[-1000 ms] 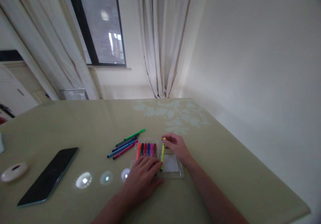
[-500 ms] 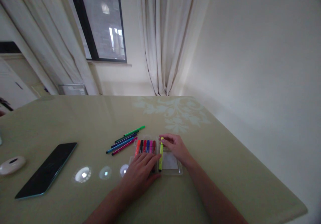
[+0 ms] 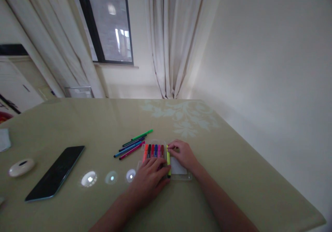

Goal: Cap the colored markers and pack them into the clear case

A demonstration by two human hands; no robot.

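A yellow marker [image 3: 168, 161] lies lengthwise along the middle of an open clear plastic case [image 3: 188, 176]. My right hand [image 3: 183, 154] pinches its upper end between thumb and fingers. My left hand [image 3: 150, 176] rests over the case's left half, fingers stretched out flat, with the forefinger and thumb at the yellow marker's lower end. Under those fingers sits a row of several markers [image 3: 153, 150] in orange, black, red, blue, pink and brown; their lower parts are hidden. A white card [image 3: 178, 168] shows in the case's right half.
Left of the case lie several loose pens, among them a green pen [image 3: 141, 135] and a pink pen [image 3: 131, 151]. A dark tablet [image 3: 55, 173] and a white oval object [image 3: 21, 167] are farther left. A wall [image 3: 272, 86] runs along the table's right side.
The view has turned slightly left, so everything sits a little farther right. My right fingers have shifted slightly on the yellow marker's upper end; my left hand stays over the case.
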